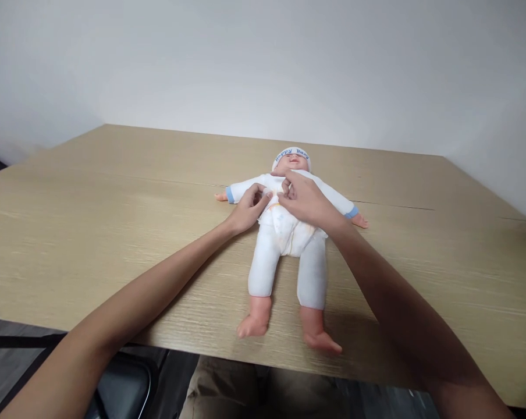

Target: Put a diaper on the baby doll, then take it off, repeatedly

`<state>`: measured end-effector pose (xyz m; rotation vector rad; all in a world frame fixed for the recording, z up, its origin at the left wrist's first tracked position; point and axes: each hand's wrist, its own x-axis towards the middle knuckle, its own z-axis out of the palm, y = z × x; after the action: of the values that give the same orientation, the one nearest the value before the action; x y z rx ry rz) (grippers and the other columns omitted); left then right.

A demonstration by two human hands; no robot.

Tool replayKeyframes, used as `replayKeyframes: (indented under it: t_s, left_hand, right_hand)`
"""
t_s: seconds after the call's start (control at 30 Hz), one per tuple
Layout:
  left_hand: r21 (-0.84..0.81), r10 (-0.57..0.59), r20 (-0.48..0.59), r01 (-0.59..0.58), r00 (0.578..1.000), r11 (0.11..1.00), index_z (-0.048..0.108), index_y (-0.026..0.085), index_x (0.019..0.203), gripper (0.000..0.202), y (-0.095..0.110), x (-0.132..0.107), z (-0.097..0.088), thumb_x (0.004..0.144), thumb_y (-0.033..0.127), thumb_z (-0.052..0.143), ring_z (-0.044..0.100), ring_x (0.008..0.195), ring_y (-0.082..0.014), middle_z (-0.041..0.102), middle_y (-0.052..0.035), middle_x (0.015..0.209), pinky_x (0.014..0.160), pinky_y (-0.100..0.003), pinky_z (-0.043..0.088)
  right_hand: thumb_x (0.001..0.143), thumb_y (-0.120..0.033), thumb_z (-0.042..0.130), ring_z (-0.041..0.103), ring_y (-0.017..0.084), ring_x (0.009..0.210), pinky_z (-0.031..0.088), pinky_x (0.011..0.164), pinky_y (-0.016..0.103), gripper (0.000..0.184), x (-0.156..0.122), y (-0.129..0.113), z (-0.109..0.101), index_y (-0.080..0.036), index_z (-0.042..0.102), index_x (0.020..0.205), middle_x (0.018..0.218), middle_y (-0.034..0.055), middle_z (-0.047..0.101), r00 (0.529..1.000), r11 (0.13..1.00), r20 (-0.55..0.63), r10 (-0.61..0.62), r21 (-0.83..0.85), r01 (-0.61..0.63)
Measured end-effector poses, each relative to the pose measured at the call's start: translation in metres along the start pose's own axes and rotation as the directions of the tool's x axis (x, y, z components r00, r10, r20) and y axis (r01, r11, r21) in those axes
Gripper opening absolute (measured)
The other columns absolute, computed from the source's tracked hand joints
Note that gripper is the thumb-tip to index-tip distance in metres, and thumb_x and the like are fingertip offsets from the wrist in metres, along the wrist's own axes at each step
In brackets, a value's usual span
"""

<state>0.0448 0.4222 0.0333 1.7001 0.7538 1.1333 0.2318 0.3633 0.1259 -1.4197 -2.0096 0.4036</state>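
A baby doll (274,273) in a white suit with blue cuffs lies on its back, its feet toward me, wearing a white cap. Round its hips sits a white diaper (287,235) with a yellow-orange marking near the waist. On the left of the doll's belly, my left hand (248,208) is closed, thumb and fingers pinching the upper side edge of the diaper. My right hand (305,201) reaches over the doll's belly, its fingers curled and closed at the front waist of the diaper. That hand hides part of the doll's chest and the diaper's waist.
The wooden table (136,221) has a seam running across it behind the doll. A pale wall (245,70) rises beyond its far edge. Below the near edge are a dark chair (125,384) and my own legs (228,387) in brown trousers.
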Motion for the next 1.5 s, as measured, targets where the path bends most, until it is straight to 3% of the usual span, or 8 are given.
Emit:
replayKeyframes:
  t_s: [0.13,0.23,0.37,0.47,0.57,0.87,1.23,1.5]
  left_hand:
    - [0.05,-0.057,-0.127,0.064,0.99,0.997,0.059,0.023,0.113,0.022,0.019,-0.008,-0.002,0.108,0.043,0.067,0.057,0.085,-0.0163,0.063,-0.002,0.1,0.075,-0.029,0.047]
    - [0.153,0.062,-0.186,-0.033,0.981,0.988,0.059,0.024,0.117,0.02,0.049,-0.028,-0.004,0.109,0.04,0.067,0.057,0.087,-0.0151,0.068,-0.0042,0.12,0.081,-0.03,0.049]
    - [0.26,0.251,0.165,-0.288,0.954,0.922,0.066,0.023,0.111,0.018,0.093,-0.068,-0.007,0.114,0.04,0.06,0.063,0.092,-0.0175,0.074,-0.0031,0.113,0.086,-0.034,0.048]
    - [0.357,0.191,0.519,-0.414,0.833,0.837,0.071,0.025,0.115,0.022,0.108,-0.094,-0.01,0.117,0.041,0.056,0.063,0.097,-0.0214,0.077,-0.002,0.105,0.097,-0.04,0.044]
    - [0.447,0.075,0.639,-0.449,0.766,0.773,0.072,0.025,0.115,0.026,0.105,-0.111,-0.012,0.117,0.045,0.054,0.059,0.104,-0.0254,0.079,-0.0033,0.109,0.101,-0.044,0.04]
    - [0.65,-0.054,0.311,-0.171,0.949,0.74,0.059,0.023,0.108,0.031,0.085,-0.107,0.003,0.111,0.054,0.06,0.061,0.089,-0.0246,0.07,-0.0012,0.091,0.093,-0.042,0.041]
    - [0.647,0.002,0.257,-0.174,0.966,0.742,0.052,0.022,0.08,0.04,0.07,-0.093,0.014,0.11,0.046,0.062,0.055,0.075,-0.0195,0.058,0.0027,0.072,0.083,-0.039,0.038]
    - [0.484,0.098,0.212,-0.191,0.972,0.854,0.065,0.023,0.104,0.015,0.071,-0.096,0.014,0.11,0.037,0.064,0.061,0.124,-0.0289,0.068,-0.0099,0.135,0.11,-0.046,0.048]
  right_hand:
    - [0.093,-0.006,0.059,0.068,0.025,0.108,0.057,0.098,0.044,0.06,-0.006,0.001,-0.001,-0.025,0.068,0.149,0.143,0.0134,0.063,0.984,0.993,-0.166,-0.061,-0.11,0.043]
    - [0.093,-0.002,0.055,0.07,0.029,0.113,0.059,0.095,0.046,0.057,-0.021,-0.006,-0.009,-0.024,0.071,0.143,0.148,0.0152,0.061,0.963,0.979,-0.257,-0.08,-0.203,0.027]
    - [0.102,-0.013,0.061,0.07,0.021,0.086,0.059,0.086,0.041,0.03,-0.064,-0.026,-0.023,-0.023,0.075,0.126,0.13,0.0104,0.071,0.964,0.985,-0.222,-0.145,-0.126,0.119]
    - [0.104,-0.026,0.07,0.073,0.018,0.083,0.059,0.078,0.034,0.011,-0.107,-0.042,-0.025,-0.023,0.074,0.114,0.111,0.0047,0.078,0.99,0.987,-0.037,-0.134,0.083,0.136]
    - [0.103,-0.028,0.074,0.076,0.018,0.087,0.058,0.077,0.031,0.008,-0.144,-0.045,-0.019,-0.024,0.073,0.11,0.103,0.0015,0.081,0.985,0.986,0.151,-0.077,0.157,0.053]
    - [0.104,-0.026,0.07,0.071,0.018,0.071,0.043,0.068,0.031,0.013,-0.158,0.0,-0.008,-0.024,0.072,0.117,0.082,-0.0029,0.078,0.992,0.977,0.037,0.117,-0.182,-0.109]
    - [0.109,-0.033,0.065,0.073,0.024,0.087,0.043,0.066,0.035,0.015,-0.152,-0.004,0.022,-0.022,0.074,0.114,0.11,0.0089,0.076,0.998,0.9,-0.051,0.02,-0.435,-0.04]
    - [0.107,-0.03,0.063,0.073,0.034,0.12,0.06,0.091,0.045,0.022,-0.157,-0.005,0.018,-0.025,0.064,0.129,0.145,0.0145,0.07,0.999,0.956,-0.026,-0.021,-0.292,0.013]
